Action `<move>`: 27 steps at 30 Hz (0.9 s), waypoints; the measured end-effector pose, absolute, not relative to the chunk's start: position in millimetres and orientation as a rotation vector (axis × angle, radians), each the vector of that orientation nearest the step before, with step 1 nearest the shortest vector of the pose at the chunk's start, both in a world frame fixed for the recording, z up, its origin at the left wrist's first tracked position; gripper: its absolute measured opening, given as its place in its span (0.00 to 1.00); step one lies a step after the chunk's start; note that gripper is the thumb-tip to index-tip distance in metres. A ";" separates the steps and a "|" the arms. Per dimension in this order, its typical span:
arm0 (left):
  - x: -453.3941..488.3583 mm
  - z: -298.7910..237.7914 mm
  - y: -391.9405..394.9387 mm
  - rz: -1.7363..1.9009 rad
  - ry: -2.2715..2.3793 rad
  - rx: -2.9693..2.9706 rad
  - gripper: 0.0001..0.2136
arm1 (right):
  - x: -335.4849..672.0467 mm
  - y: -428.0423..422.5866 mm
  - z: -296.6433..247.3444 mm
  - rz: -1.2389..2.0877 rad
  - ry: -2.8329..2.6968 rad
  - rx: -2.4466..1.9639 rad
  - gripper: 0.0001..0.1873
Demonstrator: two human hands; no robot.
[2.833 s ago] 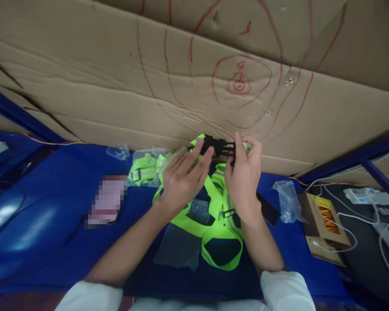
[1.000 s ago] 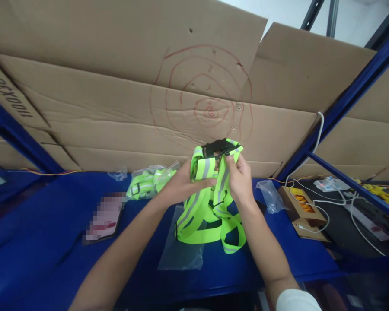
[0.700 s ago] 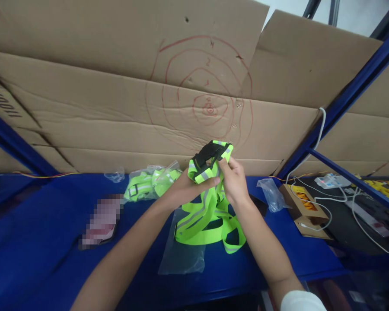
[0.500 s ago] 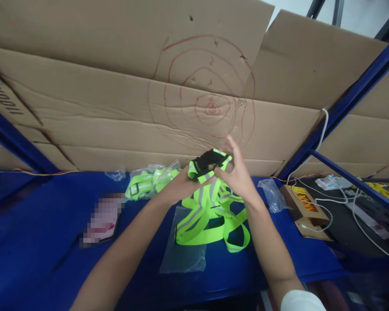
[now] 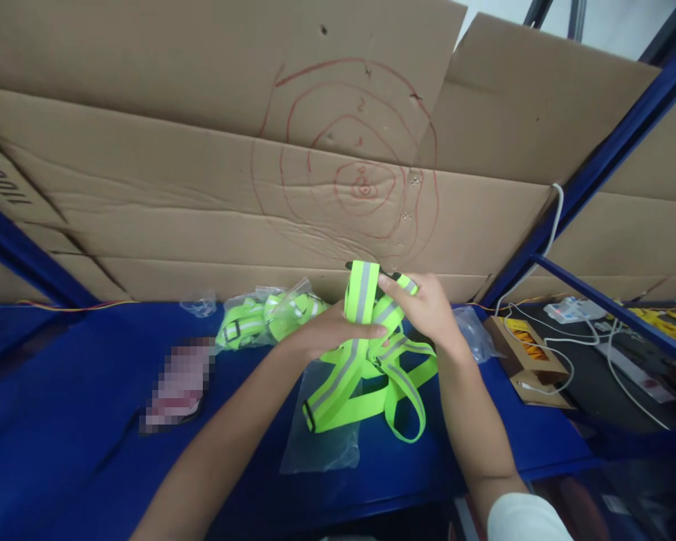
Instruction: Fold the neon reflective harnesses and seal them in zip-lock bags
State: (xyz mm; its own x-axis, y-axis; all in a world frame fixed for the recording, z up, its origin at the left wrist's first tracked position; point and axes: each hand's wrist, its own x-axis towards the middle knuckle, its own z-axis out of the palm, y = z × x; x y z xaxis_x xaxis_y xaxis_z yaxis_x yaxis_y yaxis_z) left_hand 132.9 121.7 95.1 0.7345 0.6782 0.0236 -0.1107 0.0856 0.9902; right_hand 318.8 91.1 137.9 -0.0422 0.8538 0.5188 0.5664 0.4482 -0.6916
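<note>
A neon yellow reflective strap harness (image 5: 366, 368) with grey stripes hangs bunched over a blue shelf (image 5: 79, 428). My left hand (image 5: 332, 330) grips its folded upper straps from the left, fingers closed around them. My right hand (image 5: 428, 308) pinches the top of the same bundle from the right, where a black buckle barely shows. Loose loops of the harness drape down onto a clear plastic bag (image 5: 315, 443) lying on the shelf.
A second neon harness in a clear bag (image 5: 264, 315) lies at the back left. Empty clear bags (image 5: 473, 330) and a small brown carton (image 5: 526, 361) with white cables (image 5: 586, 353) sit to the right. Cardboard sheets (image 5: 203, 188) with red circles stand behind. A blurred pink item (image 5: 177, 383) lies left.
The hands have folded the upper straps over the black buckle, which is now mostly covered. The bundle sits slightly lower and the right hand has closed on it again.
</note>
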 end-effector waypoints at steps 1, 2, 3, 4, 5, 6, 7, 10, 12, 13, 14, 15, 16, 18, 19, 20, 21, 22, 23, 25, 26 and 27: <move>132.9 96.1 120.6 0.620 0.515 1.386 0.20 | 320.4 91.5 138.6 0.471 -1.708 -1.243 0.31; 132.3 97.1 119.8 0.616 0.513 1.410 0.18 | 321.9 91.8 139.2 0.573 -1.685 -1.247 0.33; 131.2 98.0 119.4 0.611 0.507 1.435 0.17 | 323.3 92.0 139.6 0.661 -1.657 -1.244 0.34; 129.6 98.7 119.7 0.601 0.502 1.455 0.17 | 324.4 92.1 139.8 0.729 -1.629 -1.238 0.34; 127.6 99.2 120.5 0.588 0.504 1.468 0.17 | 325.1 92.3 139.8 0.778 -1.610 -1.230 0.34; 125.5 99.5 121.7 0.571 0.515 1.475 0.17 | 325.5 92.6 139.4 0.815 -1.600 -1.223 0.34; 123.2 99.7 123.0 0.552 0.532 1.477 0.18 | 325.7 93.3 138.7 0.847 -1.593 -1.211 0.34; 117.5 99.6 125.3 0.478 0.602 1.492 0.22 | 324.1 98.5 134.9 0.968 -1.560 -1.106 0.27; 115.8 99.2 124.3 0.465 0.648 1.546 0.24 | 321.8 104.1 131.4 1.058 -1.513 -1.032 0.23; 115.7 99.1 123.2 0.477 0.668 1.573 0.24 | 320.4 106.8 129.7 1.069 -1.507 -1.016 0.21; 115.8 99.0 122.1 0.500 0.682 1.591 0.24 | 319.0 109.0 128.5 1.037 -1.524 -1.022 0.20; 116.1 99.0 121.1 0.528 0.684 1.591 0.24 | 317.7 110.2 127.7 0.947 -1.563 -1.046 0.18; 116.3 99.4 120.4 0.551 0.675 1.580 0.24 | 316.5 110.1 127.7 0.795 -1.618 -1.075 0.17; 115.8 101.1 119.7 0.568 0.651 1.565 0.24 | 314.6 105.6 129.9 0.408 -1.714 -1.107 0.14; 114.9 102.7 119.6 0.571 0.652 1.581 0.24 | 314.0 101.3 131.9 0.258 -1.761 -1.098 0.13; 113.4 104.7 119.5 0.564 0.666 1.616 0.24 | 313.6 96.0 134.3 0.169 -1.825 -1.078 0.15; 111.5 107.1 119.4 0.543 0.686 1.669 0.23 | 313.4 90.3 136.8 0.132 -1.914 -1.054 0.17; 109.3 109.7 119.2 0.518 0.701 1.735 0.22 | 313.2 84.6 138.9 0.122 -2.015 -1.038 0.20; 106.9 112.3 118.8 0.497 0.702 1.800 0.20 | 313.1 79.6 140.5 0.119 -2.116 -1.037 0.23; 102.4 116.0 118.2 0.484 0.660 1.900 0.17 | 312.8 73.0 141.5 0.128 -2.270 -1.061 0.35; 100.6 116.6 118.2 0.491 0.632 1.926 0.16 | 312.6 71.7 141.0 0.155 -2.316 -1.066 0.41; 99.3 116.1 118.6 0.505 0.616 1.941 0.16 | 312.3 71.7 140.0 0.202 -2.344 -1.061 0.44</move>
